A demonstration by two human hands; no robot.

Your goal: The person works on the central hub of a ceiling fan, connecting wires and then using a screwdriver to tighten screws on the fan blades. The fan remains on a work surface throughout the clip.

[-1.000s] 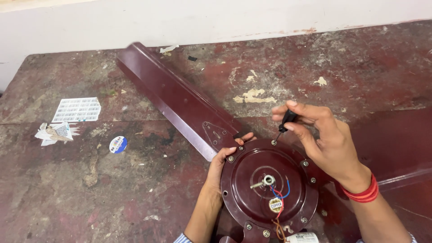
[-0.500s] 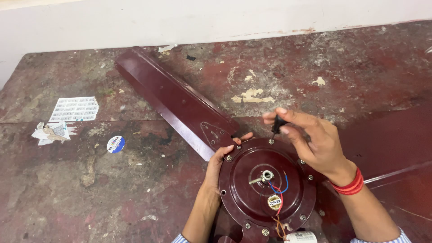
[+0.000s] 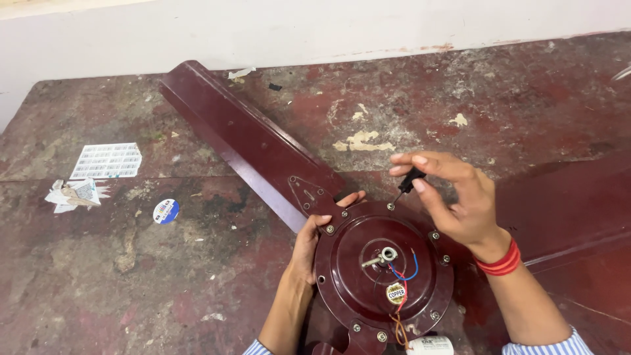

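A maroon ceiling fan lies on a worn red table. Its round motor housing [image 3: 384, 263] faces up, with red, blue and orange wires at the centre shaft. One long blade [image 3: 246, 141] runs up to the left; another blade [image 3: 565, 204] extends right. My left hand [image 3: 315, 236] grips the housing's left rim. My right hand [image 3: 453, 194] pinches a small black-handled screwdriver [image 3: 407, 181], its tip on a screw at the housing's top rim.
On the left of the table [image 3: 513, 85] lie a white printed sheet [image 3: 106, 160], a torn scrap of paper [image 3: 71, 194] and a round blue-and-white sticker [image 3: 165, 211]. A white wall runs along the far edge. A white capacitor [image 3: 430, 345] sits at the bottom.
My right hand has shifted slightly and turned the screwdriver on the top rim screw. My left hand stays on the housing's rim.
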